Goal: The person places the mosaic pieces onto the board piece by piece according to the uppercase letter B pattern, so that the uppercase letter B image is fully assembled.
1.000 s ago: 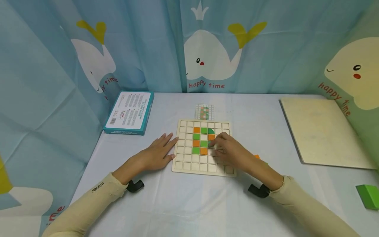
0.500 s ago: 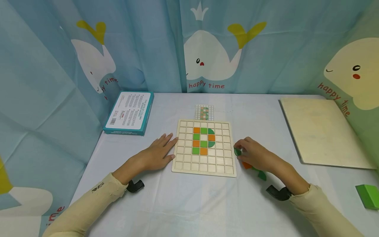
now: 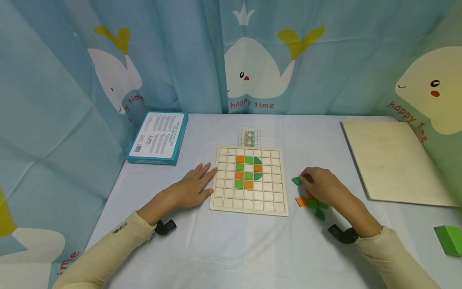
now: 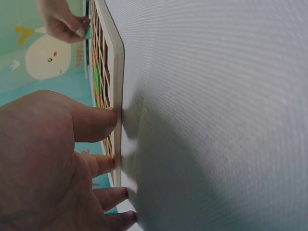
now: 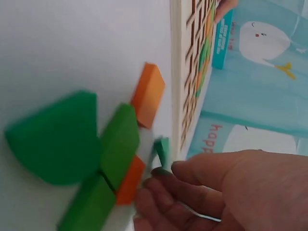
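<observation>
My left hand (image 3: 191, 186) lies with spread fingers against the left edge of a wooden grid board (image 3: 223, 204); in the left wrist view its thumb and fingertips touch the rim. Orange and green tiles fill some cells, with dark green quarter-circle tiles (image 3: 258, 176) at the pattern's right side. Right of the board, my right hand (image 3: 323, 184) pinches a dark green quarter-circle tile (image 3: 296, 181) at its fingertips. Beneath and beside this hand lie loose tiles: an orange square (image 3: 301, 201), green squares (image 3: 312, 203) and another dark green quarter-circle (image 3: 319, 214), partly covered from above.
Behind the board lies a small pattern card (image 3: 249, 137). A teal-edged box (image 3: 157, 136) stands at the back left. At the right are a large pale board (image 3: 395, 160) and a green block (image 3: 448, 239). Printed curtains (image 3: 198, 56) enclose the table.
My right hand has left the board, where a quarter-circle tile now sits in a cell, and moved right to the loose tiles. Another quarter-circle tile shifted slightly right with it. My left hand stays put.
</observation>
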Demonstrator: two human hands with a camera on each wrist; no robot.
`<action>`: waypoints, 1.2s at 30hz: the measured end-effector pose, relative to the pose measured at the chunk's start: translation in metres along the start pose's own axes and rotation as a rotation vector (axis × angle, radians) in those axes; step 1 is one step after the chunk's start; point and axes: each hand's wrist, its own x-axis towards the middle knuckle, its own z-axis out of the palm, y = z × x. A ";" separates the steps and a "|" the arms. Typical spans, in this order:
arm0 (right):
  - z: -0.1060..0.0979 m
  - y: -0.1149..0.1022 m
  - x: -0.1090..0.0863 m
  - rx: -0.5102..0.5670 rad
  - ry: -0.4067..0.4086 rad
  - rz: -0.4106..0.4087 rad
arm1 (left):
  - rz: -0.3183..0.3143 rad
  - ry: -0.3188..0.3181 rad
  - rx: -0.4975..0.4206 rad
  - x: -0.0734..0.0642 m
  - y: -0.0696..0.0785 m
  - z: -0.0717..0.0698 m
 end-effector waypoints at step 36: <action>0.010 -0.004 -0.002 0.046 -0.021 -0.125 | 0.004 0.011 -0.007 -0.001 0.001 0.000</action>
